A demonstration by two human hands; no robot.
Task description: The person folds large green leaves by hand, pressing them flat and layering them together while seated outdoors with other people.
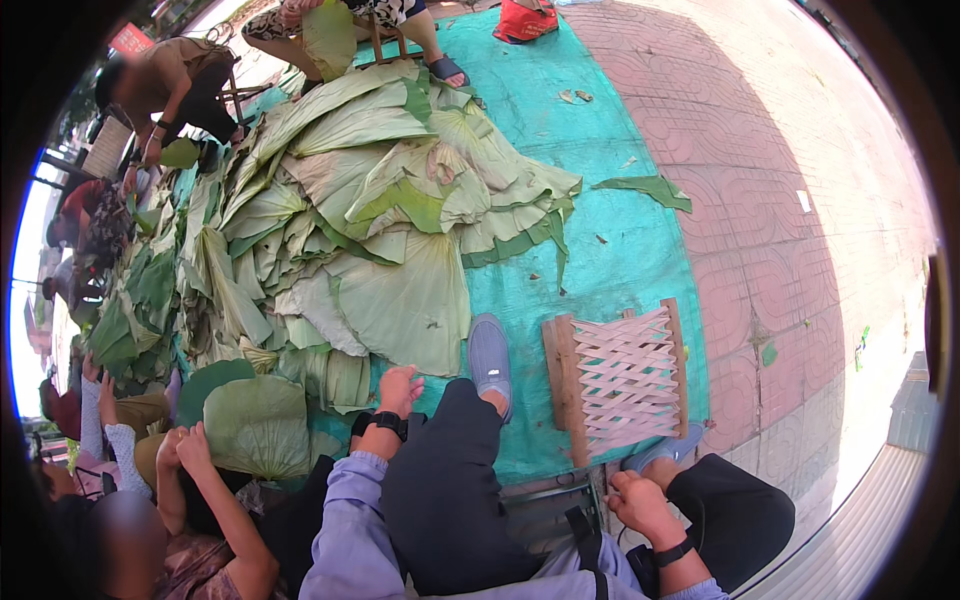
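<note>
My left hand (pixel 400 390) hangs just past my left knee, near the edge of a big heap of lotus leaves (pixel 405 300), and nothing shows in it. Its fingers are partly curled. Over my right thigh, my right hand (pixel 636 498) is loosely curled, and whether it holds anything small cannot be seen. A low wooden folding stool (pixel 630 379) with a woven strap seat stands between my feet on a teal ground sheet (pixel 517 442). Large pale green and dry leaves lie layered beyond my left shoe (pixel 490 360).
A person at my left holds a lotus leaf (pixel 256 424) in both hands. Other people sit or bend around the heap, one holding a leaf (pixel 330 37) at the top. A red bag (pixel 525 20) stands on the sheet; pink paving (pixel 727 247) borders it.
</note>
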